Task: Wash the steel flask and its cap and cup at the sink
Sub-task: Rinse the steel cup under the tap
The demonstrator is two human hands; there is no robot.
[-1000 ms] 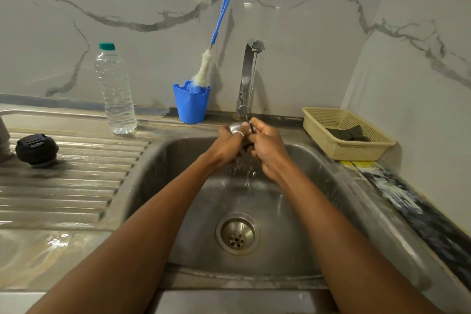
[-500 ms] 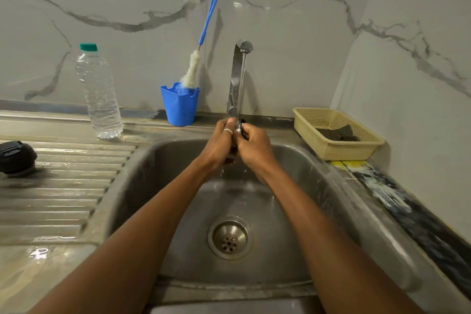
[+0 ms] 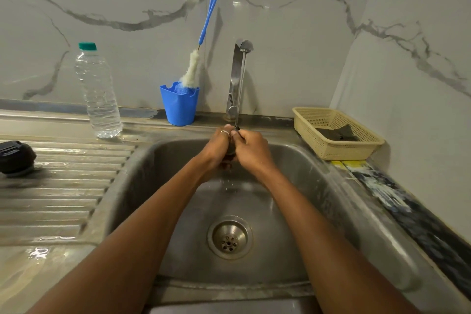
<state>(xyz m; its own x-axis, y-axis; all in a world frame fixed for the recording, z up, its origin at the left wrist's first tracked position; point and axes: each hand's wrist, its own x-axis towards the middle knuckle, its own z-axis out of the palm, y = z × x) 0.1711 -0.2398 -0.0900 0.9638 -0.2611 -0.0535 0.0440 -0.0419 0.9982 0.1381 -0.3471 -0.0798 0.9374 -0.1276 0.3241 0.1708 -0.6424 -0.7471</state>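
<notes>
1. Marble-veined walls back a steel sink (image 3: 318,186) set in a wet bench (image 3: 63,199). The tap (image 3: 238,76) is running.
2. Directly below the tap, I see the left hand (image 3: 218,145) and right hand (image 3: 251,150) with fingers curled tight round the steel cup (image 3: 230,151).
3. A second ago the cup's shiny end showed above the hands. Now only a sliver shows, so I judge it is being turned while rinsing.
4. The black cap (image 3: 15,158) waits far left of the tap. I can't see the flask.
</notes>
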